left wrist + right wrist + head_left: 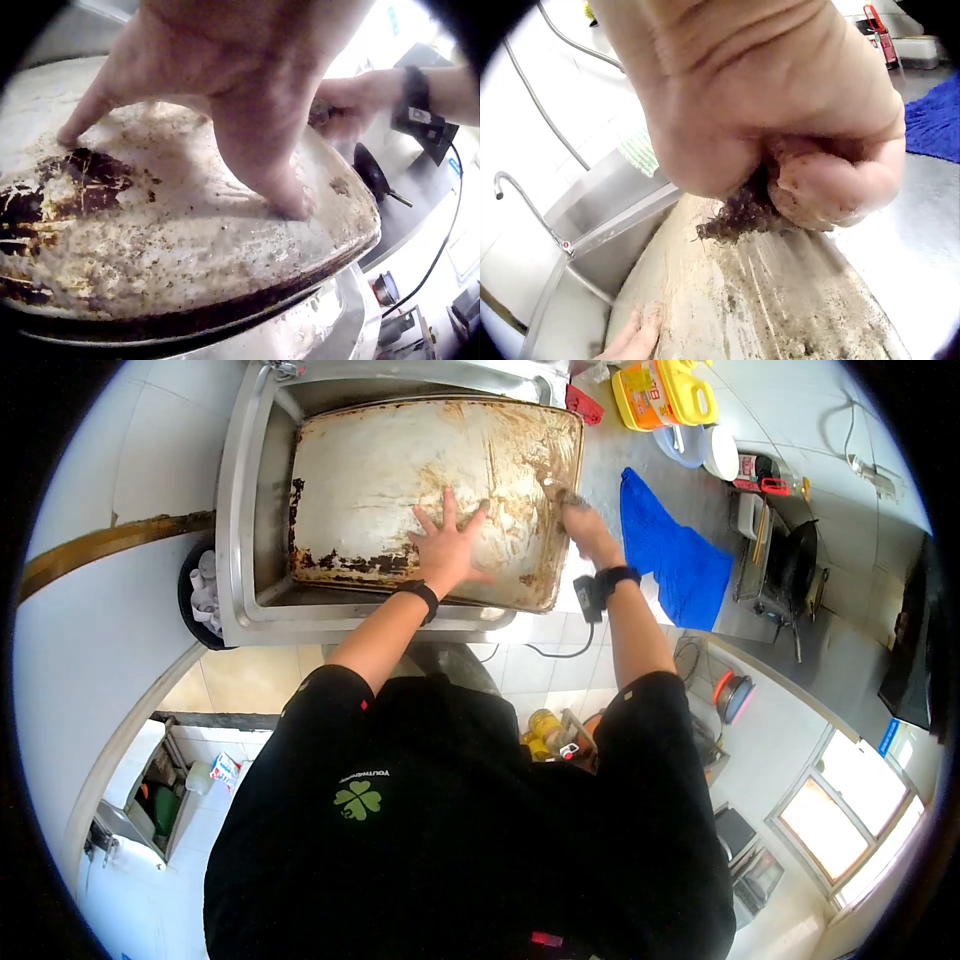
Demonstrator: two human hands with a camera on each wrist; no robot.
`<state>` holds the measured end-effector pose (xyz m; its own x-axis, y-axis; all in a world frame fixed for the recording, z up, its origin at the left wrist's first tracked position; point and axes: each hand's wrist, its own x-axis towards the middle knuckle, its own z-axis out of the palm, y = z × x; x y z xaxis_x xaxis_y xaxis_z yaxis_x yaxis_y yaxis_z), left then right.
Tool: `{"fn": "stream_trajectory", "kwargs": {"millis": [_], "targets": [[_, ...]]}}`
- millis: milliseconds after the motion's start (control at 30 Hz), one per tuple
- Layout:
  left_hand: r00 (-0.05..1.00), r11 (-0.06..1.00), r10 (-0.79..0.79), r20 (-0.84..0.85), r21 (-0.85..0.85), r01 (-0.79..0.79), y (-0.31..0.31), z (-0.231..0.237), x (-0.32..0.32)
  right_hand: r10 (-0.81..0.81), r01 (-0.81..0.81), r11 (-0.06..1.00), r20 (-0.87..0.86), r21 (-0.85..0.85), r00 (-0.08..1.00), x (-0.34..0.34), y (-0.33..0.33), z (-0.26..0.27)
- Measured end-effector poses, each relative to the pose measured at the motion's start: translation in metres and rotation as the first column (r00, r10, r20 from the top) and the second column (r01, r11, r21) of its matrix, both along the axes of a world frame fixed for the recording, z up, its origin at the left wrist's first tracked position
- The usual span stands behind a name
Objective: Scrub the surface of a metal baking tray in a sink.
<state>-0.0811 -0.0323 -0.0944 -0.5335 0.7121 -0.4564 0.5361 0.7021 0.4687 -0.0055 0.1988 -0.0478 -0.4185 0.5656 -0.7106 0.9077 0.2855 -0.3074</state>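
Observation:
A large baking tray (370, 470), stained with brown and black burnt residue, lies across the steel sink (232, 560). My left hand (445, 550) rests on its surface with fingers spread wide. In the left wrist view, the thumb (289, 199) presses near the tray's side edge. At the tray's right edge, my right hand (592, 538) grips a dark, wiry steel wool scrubber (742, 214), its fingers curled tightly round it. Most of the scrubber is hidden in the palm. Wet, brownish smears cover the metal beneath it.
A blue cloth (675, 550) lies on the steel counter right of the sink. Behind it stand a yellow jug (660, 395) and a white bowl (720, 452). A faucet (532, 202) rises at the sink's far side. From the right wrist device hangs a cable (442, 247).

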Motion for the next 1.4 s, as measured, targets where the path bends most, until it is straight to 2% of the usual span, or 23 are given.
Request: {"fn": "stream_trajectory", "kwargs": {"millis": [67, 100, 167, 200, 300, 367, 433, 467, 500, 533, 567, 600, 633, 700, 767, 800, 833, 900, 967, 1067, 1167, 1267, 1400], "targets": [[1.0, 1.0, 0.011, -0.004, 0.003, -0.011, -0.001, 0.0, -0.001, 0.119, -0.117, 0.993, -0.119, 0.023, 0.986, 0.015, -0.01, 0.001], [1.0, 1.0, -0.008, 0.001, -0.004, 0.008, -0.001, -0.002, 0.0, 0.087, -0.087, 0.996, 0.0, -0.011, 0.996, 0.016, -0.007, -0.002], [1.0, 1.0, 0.012, -0.004, 0.006, -0.012, -0.003, -0.002, 0.002, -0.057, 0.053, 0.998, -0.13, -0.034, 0.99, 0.048, -0.023, -0.015], [1.0, 1.0, 0.013, -0.013, 0.009, -0.013, -0.002, -0.002, 0.002, -0.074, 0.068, 0.991, -0.047, -0.116, 0.996, 0.042, -0.025, 0.001], [0.998, 0.999, 0.038, 0.052, -0.032, -0.037, 0.0, 0.009, -0.001, -0.04, 0.032, 0.997, -0.121, -0.067, 0.992, 0.013, -0.015, 0.009], [0.998, 0.998, 0.065, 0.01, 0.019, -0.065, 0.002, 0.009, 0.0, -0.042, 0.035, 0.998, -0.145, -0.049, 0.989, 0.002, -0.013, 0.021], [0.998, 0.999, 0.05, 0.031, -0.009, -0.05, -0.002, 0.013, 0.002, 0.133, -0.119, 0.986, -0.12, 0.117, 0.984, -0.006, 0.002, 0.001], [0.998, 0.998, 0.056, 0.032, -0.01, -0.055, -0.003, 0.017, 0.002, 0.711, -0.639, 0.655, -0.044, 0.403, 0.702, 0.007, 0.035, -0.053], [0.998, 0.999, 0.044, 0.055, -0.001, -0.044, -0.003, 0.009, 0.0, 0.372, -0.249, 0.874, -0.244, 0.417, 0.896, 0.005, 0.0, -0.027], [0.998, 0.999, 0.042, 0.048, 0.017, -0.043, -0.003, 0.006, 0.007, 0.217, -0.192, 0.951, -0.08, 0.241, 0.973, 0.003, 0.0, -0.011], [0.999, 0.999, 0.039, 0.02, 0.03, -0.04, -0.006, 0.004, 0.001, 0.196, -0.174, 0.931, -0.039, 0.32, 0.98, 0.015, 0.003, -0.038], [0.999, 0.999, 0.027, -0.033, 0.027, -0.026, -0.01, 0.01, -0.009, 0.198, -0.225, 0.889, 0.108, 0.399, 0.974, 0.026, -0.018, -0.032], [1.0, 0.999, 0.012, 0.005, 0.032, -0.012, -0.01, 0.005, -0.002, 0.209, -0.24, 0.902, 0.124, 0.358, 0.97, 0.029, -0.017, -0.03], [0.998, 0.998, -0.054, -0.012, 0.029, 0.054, -0.013, 0.002, -0.007, 0.217, -0.243, 0.875, 0.109, 0.419, 0.97, 0.045, -0.06, 0.02], [0.998, 0.995, -0.041, 0.036, 0.09, 0.038, -0.016, -0.005, -0.005, 0.214, -0.232, 0.869, 0.091, 0.438, 0.973, 0.062, -0.068, 0.017], [0.995, 0.994, -0.096, 0.019, 0.057, 0.094, -0.017, 0.019, -0.004, 0.192, -0.195, 0.869, 0.052, 0.455, 0.98, 0.066, -0.073, 0.017], [0.995, 0.994, -0.095, 0.016, 0.055, 0.094, -0.016, 0.012, 0.005, 0.193, -0.194, 0.869, 0.049, 0.455, 0.98, 0.07, -0.077, 0.022], [0.957, 0.877, -0.248, -0.149, 0.386, 0.287, -0.016, 0.012, 0.002, 0.196, -0.169, 0.842, 0.0, 0.512, 0.981, 0.069, -0.091, 0.027], [0.966, 0.905, -0.242, -0.096, 0.337, 0.26, -0.013, 0.025, 0.009, 0.208, -0.163, 0.842, -0.03, 0.514, 0.978, 0.069, -0.093, 0.017], [0.9, 0.797, -0.344, -0.266, 0.424, 0.43, 0.001, 0.033, 0.025, 0.198, -0.111, 0.85, -0.116, 0.515, 0.973, 0.067, -0.099, 0.007], [0.899, 0.774, -0.364, -0.242, 0.459, 0.437, 0.016, 0.036, 0.034, 0.154, -0.039, 0.885, -0.212, 0.463, 0.965, 0.071, -0.101, -0.01], [0.921, 0.75, -0.283, -0.268, 0.537, 0.387, 0.032, 0.038, 0.043, 0.111, 0.068, 0.91, -0.398, 0.408, 0.91, 0.079, -0.1, -0.02], [0.895, 0.676, -0.326, -0.304, 0.587, 0.445, 0.044, 0.033, 0.043, 0.118, 0.042, 0.963, -0.561, 0.265, 0.819, 0.089, -0.093, -0.01]]}}
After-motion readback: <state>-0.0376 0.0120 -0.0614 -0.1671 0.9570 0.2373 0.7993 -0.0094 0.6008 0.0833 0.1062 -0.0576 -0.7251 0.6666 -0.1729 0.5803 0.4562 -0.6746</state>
